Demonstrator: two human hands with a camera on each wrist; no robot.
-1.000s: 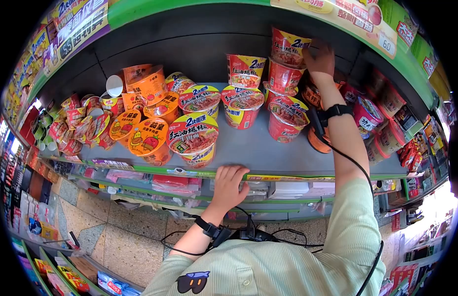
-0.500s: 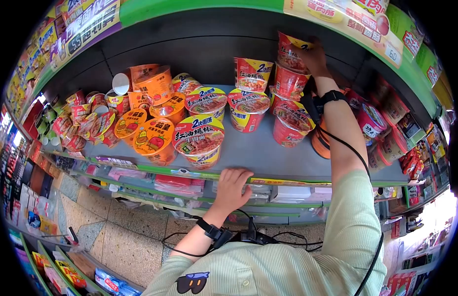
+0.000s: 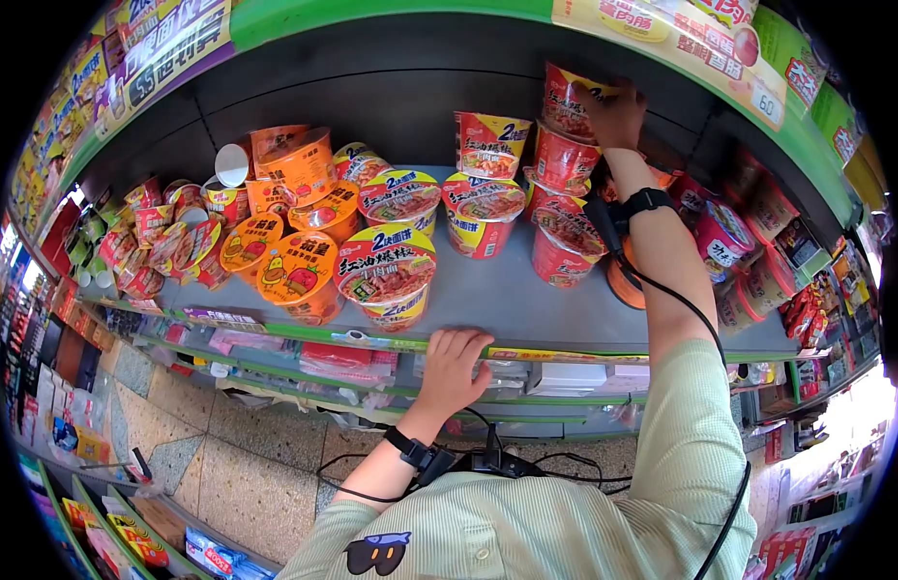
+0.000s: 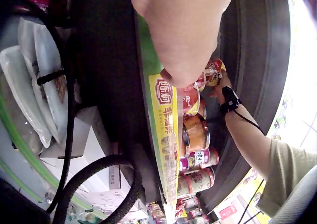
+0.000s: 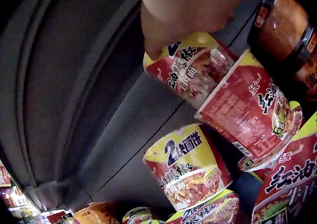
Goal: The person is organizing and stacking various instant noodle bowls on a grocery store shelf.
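My right hand (image 3: pixel 618 116) grips the right side of a red-and-yellow noodle cup (image 3: pixel 565 104) at the top of a stack on the shelf's right half. In the right wrist view, its fingers lie over the yellow rim of that tilted noodle cup (image 5: pixel 193 70). Directly below is another red cup (image 3: pixel 565 159), with a similar red cup (image 3: pixel 569 246) in front of the stack. To the left, a matching cup (image 3: pixel 492 145) stands on another cup (image 3: pixel 485 213). My left hand (image 3: pixel 454 372) rests on the green front edge of the shelf (image 3: pixel 516 290), holding nothing.
Orange noodle cups (image 3: pixel 299 271) and a large red-and-yellow cup (image 3: pixel 386 275) crowd the left half. Pink cups (image 3: pixel 724 237) are piled at the right, past an orange tub (image 3: pixel 626 280). Overhead hangs the upper shelf's price strip (image 3: pixel 691 43). Black cables (image 3: pixel 565 464) run across my front.
My right hand has closed in over the right side of the top noodle cup, which leans a little more. The head view has shifted slightly. My left hand stays at the shelf edge.
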